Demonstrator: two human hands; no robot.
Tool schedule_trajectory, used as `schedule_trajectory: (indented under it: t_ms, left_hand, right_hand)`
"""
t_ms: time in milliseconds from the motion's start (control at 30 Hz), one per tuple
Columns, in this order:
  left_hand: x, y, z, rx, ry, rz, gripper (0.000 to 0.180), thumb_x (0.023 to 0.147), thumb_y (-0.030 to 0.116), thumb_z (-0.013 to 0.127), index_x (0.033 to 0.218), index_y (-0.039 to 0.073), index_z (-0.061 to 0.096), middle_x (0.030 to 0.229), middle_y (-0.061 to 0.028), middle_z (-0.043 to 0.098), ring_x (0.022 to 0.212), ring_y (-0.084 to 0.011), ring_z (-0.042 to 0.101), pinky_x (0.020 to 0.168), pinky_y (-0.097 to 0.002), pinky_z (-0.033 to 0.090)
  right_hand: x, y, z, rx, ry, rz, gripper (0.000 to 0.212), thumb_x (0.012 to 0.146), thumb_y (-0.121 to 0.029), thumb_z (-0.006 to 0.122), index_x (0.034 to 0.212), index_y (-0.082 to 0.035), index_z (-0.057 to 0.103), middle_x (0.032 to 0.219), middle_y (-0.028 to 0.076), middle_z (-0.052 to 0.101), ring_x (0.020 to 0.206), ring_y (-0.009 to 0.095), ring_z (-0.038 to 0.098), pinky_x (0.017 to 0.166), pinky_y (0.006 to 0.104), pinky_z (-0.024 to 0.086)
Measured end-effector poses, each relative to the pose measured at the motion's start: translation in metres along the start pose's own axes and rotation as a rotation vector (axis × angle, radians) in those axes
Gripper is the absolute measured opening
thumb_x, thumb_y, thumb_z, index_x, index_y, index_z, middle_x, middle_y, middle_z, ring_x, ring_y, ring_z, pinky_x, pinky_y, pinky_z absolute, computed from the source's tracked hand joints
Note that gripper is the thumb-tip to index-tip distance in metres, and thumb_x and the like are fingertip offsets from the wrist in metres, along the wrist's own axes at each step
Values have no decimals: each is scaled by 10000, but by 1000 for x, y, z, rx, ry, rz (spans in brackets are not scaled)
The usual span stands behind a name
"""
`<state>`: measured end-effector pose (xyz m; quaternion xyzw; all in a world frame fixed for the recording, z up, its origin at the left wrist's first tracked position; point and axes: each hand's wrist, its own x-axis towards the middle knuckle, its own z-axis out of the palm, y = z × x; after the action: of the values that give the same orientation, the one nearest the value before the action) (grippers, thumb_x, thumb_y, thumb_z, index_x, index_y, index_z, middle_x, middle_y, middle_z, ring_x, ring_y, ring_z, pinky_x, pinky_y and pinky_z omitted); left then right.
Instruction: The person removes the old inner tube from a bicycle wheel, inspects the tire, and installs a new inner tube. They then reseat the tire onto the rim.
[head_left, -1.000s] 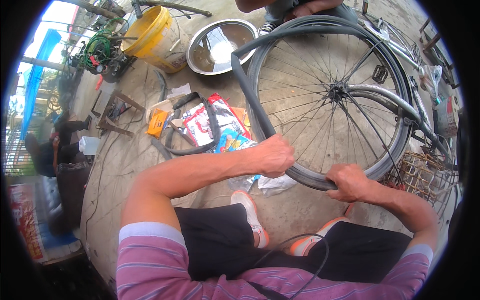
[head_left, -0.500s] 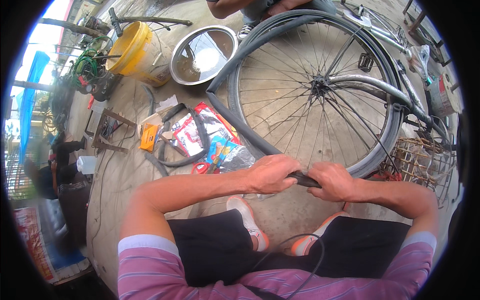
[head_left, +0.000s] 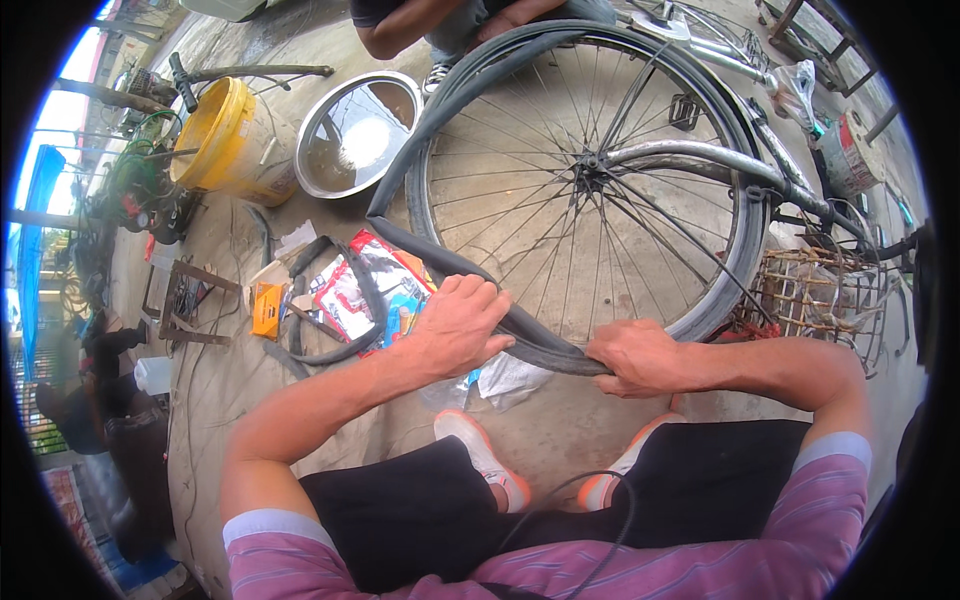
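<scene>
A dark grey inner tube (head_left: 548, 352) hangs loose along the left and near side of a bicycle wheel (head_left: 706, 322). My right hand (head_left: 640, 356) is closed round the tube at the wheel's near edge, in front of my shoes. Farther left, my left hand (head_left: 462, 326) curls its fingers over the same tube, partly hiding it. A stretch of tube shows between the two hands. Beyond my left hand, the tube runs up to a sharp bend and on around the far side of the wheel.
Left of the wheel lie another dark tube loop (head_left: 376, 290), colourful plastic packaging (head_left: 345, 285) and an orange box (head_left: 267, 310). Farther back stand a water-filled metal basin (head_left: 312, 180) and a yellow bucket (head_left: 225, 140). A wire basket (head_left: 815, 300) is at right. Another person (head_left: 400, 30) crouches beyond the wheel.
My left hand has slid leftward and away from me along the tube, apart from my right hand, baring the stretch between them. The whole view has shifted slightly.
</scene>
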<state>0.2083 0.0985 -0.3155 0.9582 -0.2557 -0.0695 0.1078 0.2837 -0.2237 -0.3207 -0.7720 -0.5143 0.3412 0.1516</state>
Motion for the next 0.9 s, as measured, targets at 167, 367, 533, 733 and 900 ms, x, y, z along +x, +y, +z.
schedule_trajectory:
  t_ms: [167, 367, 533, 733, 900]
  left_hand:
    - [-17, 8, 8, -3, 4, 79, 665, 778, 407, 904, 1282, 47, 662, 1080, -91, 613, 1099, -287, 594, 982, -448, 442]
    - [-1, 6, 8, 42, -57, 72, 273, 785, 332, 858, 918, 109, 773, 940, -69, 644, 1000, -275, 627, 889, -447, 435]
    - [28, 21, 6, 14, -412, 91, 271, 819, 333, 845, 863, 71, 786, 915, -128, 729, 946, -333, 718, 825, -493, 504]
    - [34, 45, 23, -229, -321, 83, 271, 842, 299, 806, 954, 56, 761, 917, -145, 727, 941, -372, 715, 868, -518, 540]
    - [39, 64, 15, -602, -242, -21, 395, 902, 297, 795, 1193, 41, 716, 1102, -201, 752, 1124, -402, 697, 973, -523, 543]
  right_hand:
    - [-4, 4, -2, -18, -47, 23, 340, 862, -297, 756, 1021, 0, 709, 1042, 202, 725, 1028, 410, 735, 858, 536, 595]
    - [-5, -1, 2, 50, 59, 26, 368, 854, -254, 776, 1118, -14, 686, 1077, 204, 703, 1012, 421, 731, 841, 540, 597]
    - [-5, 2, 8, 39, 45, 8, 372, 852, -246, 788, 1134, -29, 679, 1077, 192, 689, 1009, 414, 727, 843, 535, 595]
    - [-8, 0, 15, 35, 98, 4, 318, 868, -245, 777, 1086, -28, 693, 1053, 184, 686, 1007, 412, 720, 845, 534, 588]
    - [-3, -2, 22, 131, 222, -11, 278, 892, -249, 754, 1057, -34, 697, 1048, 181, 686, 1019, 410, 709, 851, 533, 577]
